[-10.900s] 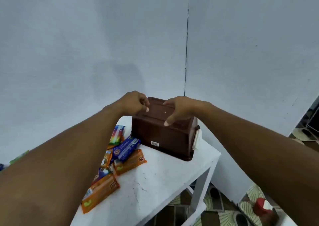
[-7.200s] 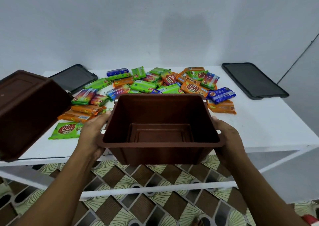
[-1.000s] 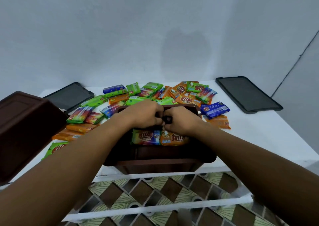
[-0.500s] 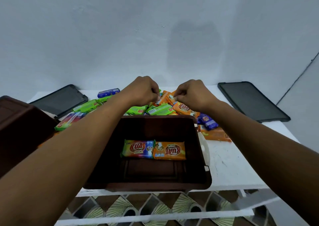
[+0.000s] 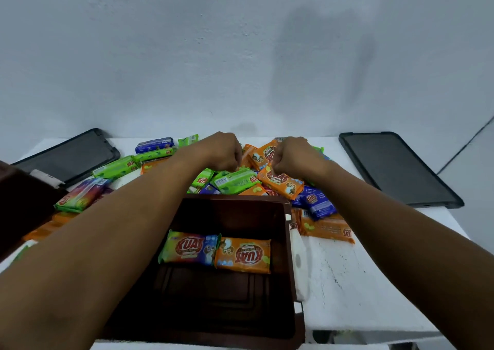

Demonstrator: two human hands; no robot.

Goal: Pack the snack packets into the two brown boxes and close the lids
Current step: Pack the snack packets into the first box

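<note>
An open brown box [image 5: 208, 293] stands at the near table edge between my forearms. On its floor lie a rainbow-coloured packet [image 5: 191, 248] and an orange packet [image 5: 243, 254], side by side. Beyond the box is a pile of snack packets [image 5: 160, 154] in green, orange and blue. My left hand [image 5: 222, 150] is fisted over the pile, pinching a green packet [image 5: 234, 180]. My right hand [image 5: 296, 154] is fisted beside it, pinching an orange packet [image 5: 282, 184]. A second brown box [image 5: 24, 205] sits at the left edge, partly out of view.
Two flat dark lids lie on the white table [image 5: 361, 283], one at the back left [image 5: 69, 157] and one at the back right [image 5: 395, 168]. A white latch [image 5: 299, 261] hangs on the open box's right side. A grey wall stands close behind.
Over the last second both hands left the two packets in the box and went out to the pile. In the last half second they closed on packets there.
</note>
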